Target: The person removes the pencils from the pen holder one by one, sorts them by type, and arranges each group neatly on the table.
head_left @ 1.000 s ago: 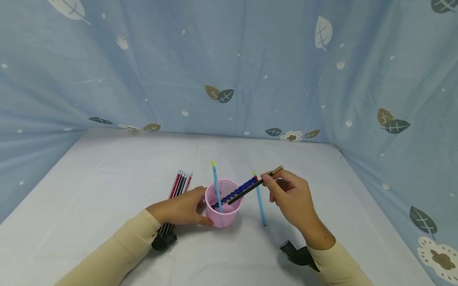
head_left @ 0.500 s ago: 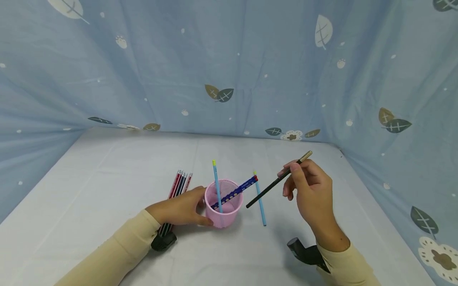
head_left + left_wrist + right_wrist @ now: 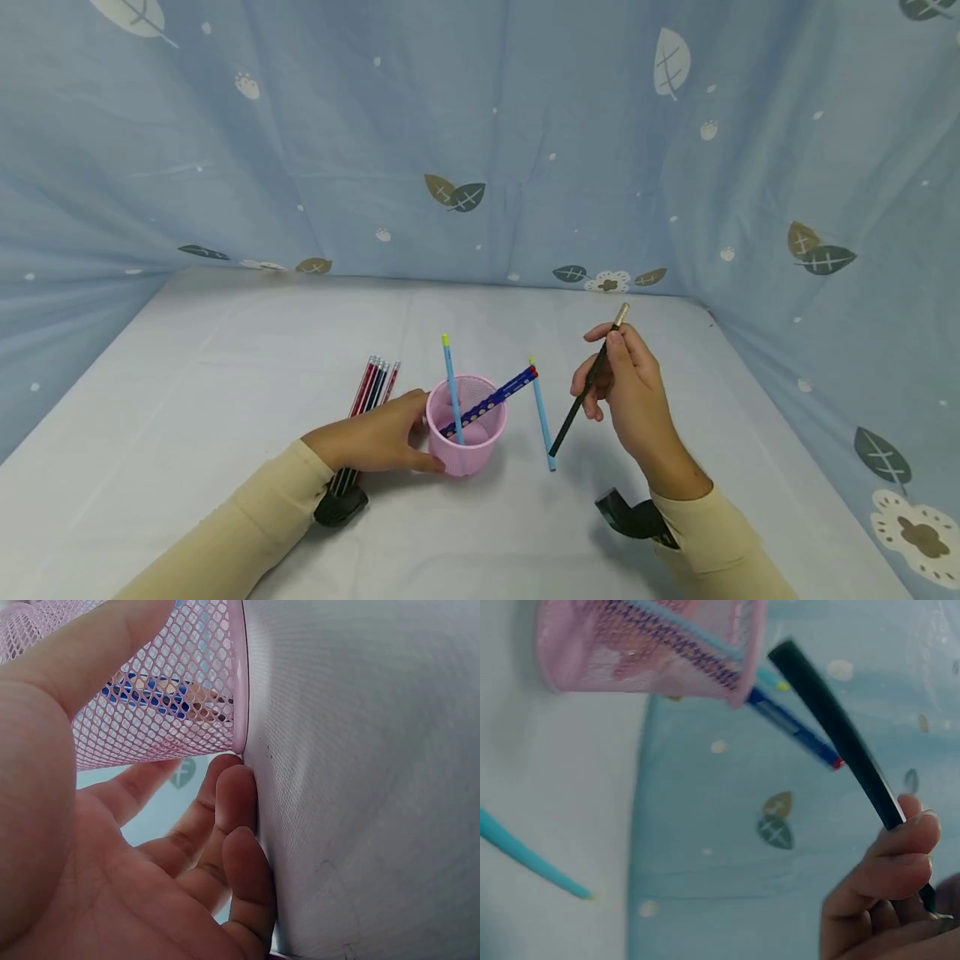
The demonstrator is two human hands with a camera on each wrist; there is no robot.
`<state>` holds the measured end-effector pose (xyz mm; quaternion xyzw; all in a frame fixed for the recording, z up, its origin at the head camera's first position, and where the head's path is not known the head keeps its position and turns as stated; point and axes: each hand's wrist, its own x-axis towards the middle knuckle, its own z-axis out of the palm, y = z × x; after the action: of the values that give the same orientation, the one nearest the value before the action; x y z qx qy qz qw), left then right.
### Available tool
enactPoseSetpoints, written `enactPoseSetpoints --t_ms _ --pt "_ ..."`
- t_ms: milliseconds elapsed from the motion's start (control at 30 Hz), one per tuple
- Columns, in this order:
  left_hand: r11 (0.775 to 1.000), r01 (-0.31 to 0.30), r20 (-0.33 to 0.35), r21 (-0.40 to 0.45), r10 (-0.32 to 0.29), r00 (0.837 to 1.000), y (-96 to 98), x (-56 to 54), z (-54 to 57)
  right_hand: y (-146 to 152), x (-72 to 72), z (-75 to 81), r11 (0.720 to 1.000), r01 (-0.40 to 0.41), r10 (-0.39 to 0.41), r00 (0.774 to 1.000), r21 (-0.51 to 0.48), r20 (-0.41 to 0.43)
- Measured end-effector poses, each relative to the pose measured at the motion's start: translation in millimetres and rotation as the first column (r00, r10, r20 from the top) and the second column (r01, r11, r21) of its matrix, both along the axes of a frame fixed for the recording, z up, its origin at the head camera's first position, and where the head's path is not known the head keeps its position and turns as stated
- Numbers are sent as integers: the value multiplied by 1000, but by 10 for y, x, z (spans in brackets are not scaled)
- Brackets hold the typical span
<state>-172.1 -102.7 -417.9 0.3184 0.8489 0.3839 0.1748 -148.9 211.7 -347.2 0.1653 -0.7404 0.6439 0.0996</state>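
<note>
One pink mesh cup: gripped by left hand
Black pencil: pinched by right hand
Counter: light-blue pencil

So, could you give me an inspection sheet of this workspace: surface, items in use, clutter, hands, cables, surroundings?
Surface: white tabletop, faint creases.
Items in use: pink mesh cup, holding dark-blue pencils and one light-blue pencil; black pencil.
Clutter: second light-blue pencil, outside the cup; red and dark pencils, partly hidden by the left hand.
Hands: left hand grips the cup; right hand pinches the black pencil.
Cables: nothing seen.
Surroundings: blue leaf-print cloth.
</note>
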Motion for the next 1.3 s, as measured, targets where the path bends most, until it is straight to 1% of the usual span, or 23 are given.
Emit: enactPoseSetpoints --t_ms 67,133,200,300,367,433,633,733,833,1000,1167,1300 --pt "1000 0 3 1 0 1000 2 -1 6 13 -53 -64 1000 -23 21 996 21 85" --pt "1000 4 1 -1 -4 1000 4 -2 8 27 -104 -130 998 -45 36 984 49 174" --pt "1000 5 -1 -5 -5 1000 5 -1 9 37 -153 -192 995 -66 45 965 74 258" --pt "1000 1 -5 -9 -1 1000 6 3 15 45 -226 -271 989 -93 44 928 116 369" --pt "1000 -2 -6 -10 2 1000 6 6 20 55 -272 -321 984 -109 40 907 140 419" --pt "1000 -4 -3 -11 4 1000 5 7 24 69 -307 -368 979 -122 36 893 163 449" --pt "1000 5 -15 -8 -5 1000 9 -2 25 108 -389 -484 972 -130 16 870 198 492" --pt "1000 7 -22 -2 -7 1000 10 -6 26 118 -420 -532 969 -129 5 863 212 505" --pt "1000 3 -28 -10 -4 1000 10 -3 23 125 -432 -577 966 -126 -6 863 227 506" --pt "999 -7 -28 -33 6 1000 9 8 19 124 -435 -637 959 -131 -12 868 253 496" --pt "1000 -3 -29 -21 3 1000 17 6 25 123 -437 -661 950 -137 -18 873 281 488" --pt "1000 -12 -18 -23 12 1000 18 14 22 114 -442 -690 940 -128 -47 870 317 490"
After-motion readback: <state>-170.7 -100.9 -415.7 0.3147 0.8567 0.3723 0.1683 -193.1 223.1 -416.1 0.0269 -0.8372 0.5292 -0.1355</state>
